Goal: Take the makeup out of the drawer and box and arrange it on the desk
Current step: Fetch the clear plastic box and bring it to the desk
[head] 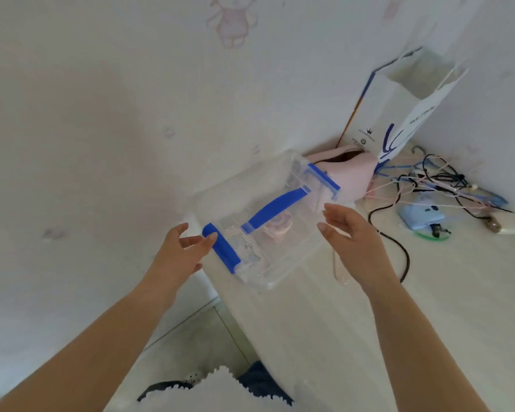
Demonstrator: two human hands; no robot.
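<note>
Head view: both hands reach for a clear box at the worktop's left edge.
Left hand fingers spread, fingertips touching the blue latch; right hand loosely open just beside the box, gripping nothing. Tangled cables crowd the far right corner; near worktop lies bare.

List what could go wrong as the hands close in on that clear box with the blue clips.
1. The clear box sits at the desk's left edge; a nudge from the right hand could tip it off.
2. The left hand is at the blue clip; if it releases suddenly, the lid may spring and the contents spill.
3. The tangled cables nearby could snag.
</note>
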